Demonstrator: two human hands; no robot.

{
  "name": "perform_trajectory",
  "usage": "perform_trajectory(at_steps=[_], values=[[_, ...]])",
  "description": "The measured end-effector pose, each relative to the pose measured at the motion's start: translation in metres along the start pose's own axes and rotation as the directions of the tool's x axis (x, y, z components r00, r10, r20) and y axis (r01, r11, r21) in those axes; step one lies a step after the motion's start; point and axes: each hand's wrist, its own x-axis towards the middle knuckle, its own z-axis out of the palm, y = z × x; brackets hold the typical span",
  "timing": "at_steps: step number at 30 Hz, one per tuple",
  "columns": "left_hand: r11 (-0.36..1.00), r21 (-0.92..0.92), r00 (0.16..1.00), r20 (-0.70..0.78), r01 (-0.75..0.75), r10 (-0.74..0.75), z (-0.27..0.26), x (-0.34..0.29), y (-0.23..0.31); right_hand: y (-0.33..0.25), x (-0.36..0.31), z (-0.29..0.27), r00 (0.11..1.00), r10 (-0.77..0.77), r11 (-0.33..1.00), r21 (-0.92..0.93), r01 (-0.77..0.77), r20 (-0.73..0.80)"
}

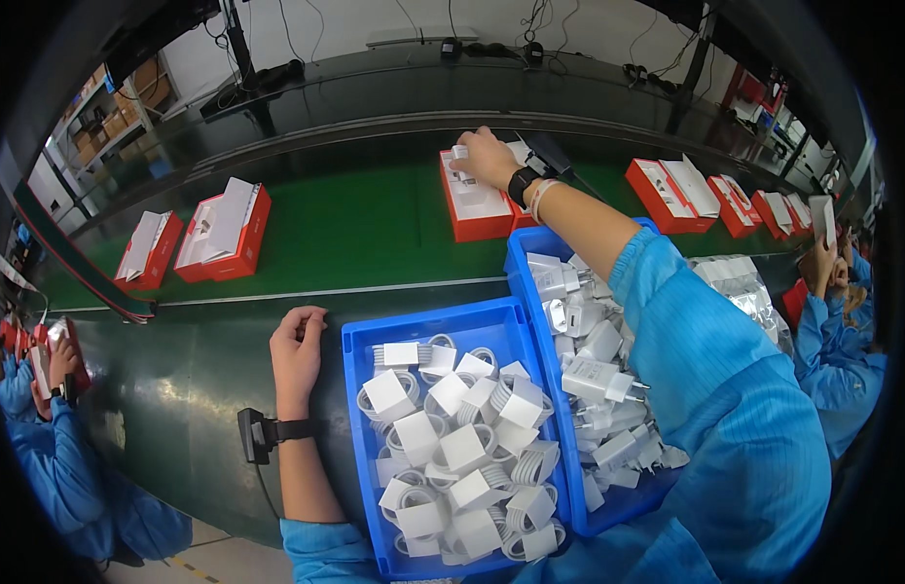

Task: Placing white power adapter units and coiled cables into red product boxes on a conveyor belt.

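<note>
My right hand (486,158) reaches forward over an open red box (477,225) with a white inside. Its fingers are closed on a small white charger (459,153) at the box's far left corner; the fingers partly hide it. My left hand (296,352) rests on the dark table with its fingers curled in, and no object shows in it. It lies just left of a blue tray (351,389) filled with coiled white cables (462,448) in paper sleeves. Under my right arm, a second blue tray (519,268) holds many white chargers (591,378) with two-pin plugs.
A green conveyor belt (355,224) runs across, carrying open red boxes at left (240,255) and right (667,209). Clear plastic packs (740,292) lie beyond my right arm. People in blue sleeves work at left (58,457) and right (837,360). Monitor stands (253,88) stand behind.
</note>
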Motion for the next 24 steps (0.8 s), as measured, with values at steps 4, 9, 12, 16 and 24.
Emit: perform_trajectory(at_steps=[4, 9, 12, 16, 24], values=[[1.0, 0.01, 1.0, 0.005, -0.001, 0.001, -0.001, -0.001, 0.0, -0.005, -0.005, -0.009, 0.998, 0.068, 0.997, -0.028, -0.068, 0.009], [1.0, 0.023, 1.0, 0.01, 0.0, 0.0, -0.001, -0.001, 0.002, 0.005, -0.001, -0.006, 0.996, 0.082, 0.995, -0.054, -0.084, -0.041], [1.0, 0.009, 1.0, 0.008, 0.0, 0.0, -0.001, -0.001, 0.001, 0.014, 0.004, -0.005, 0.993, 0.081, 0.992, -0.108, -0.072, 0.082], [1.0, 0.02, 1.0, 0.009, -0.006, 0.006, 0.0, 0.0, 0.001, 0.025, 0.006, 0.0, 0.993, 0.067, 0.985, -0.166, -0.05, 0.094], [1.0, 0.024, 0.999, 0.034, -0.016, 0.016, -0.002, 0.003, -0.006, 0.0, -0.002, -0.028, 0.981, -0.101, 0.981, -0.148, 0.126, 0.164]])
